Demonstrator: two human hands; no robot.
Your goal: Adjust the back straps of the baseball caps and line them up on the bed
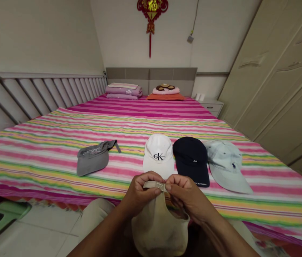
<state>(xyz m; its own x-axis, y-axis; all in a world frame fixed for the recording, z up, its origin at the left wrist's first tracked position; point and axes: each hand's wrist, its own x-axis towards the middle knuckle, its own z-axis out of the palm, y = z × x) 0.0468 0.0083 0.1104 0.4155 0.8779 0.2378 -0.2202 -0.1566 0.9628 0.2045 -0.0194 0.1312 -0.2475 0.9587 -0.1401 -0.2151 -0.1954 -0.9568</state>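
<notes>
A beige cap (160, 228) hangs low in front of me, its back strap raised toward the bed. My left hand (144, 191) pinches the left part of the strap between thumb and fingers. On the other side, my right hand (184, 194) grips the strap's right end, close to the left fingertips. Just beyond my hands lies a white cap (158, 151) with dark letters. Beside it are a dark navy cap (191, 159) and a pale blue cap (227, 164). Farther left, a grey visor (93, 159) rests with its strap extended.
The caps lie on a bed with a striped sheet (59, 132). Folded purple bedding (122, 91) and an orange pillow (164, 96) are at the headboard. A green stool (11, 210) stands at lower left, a wardrobe (276, 78) at right.
</notes>
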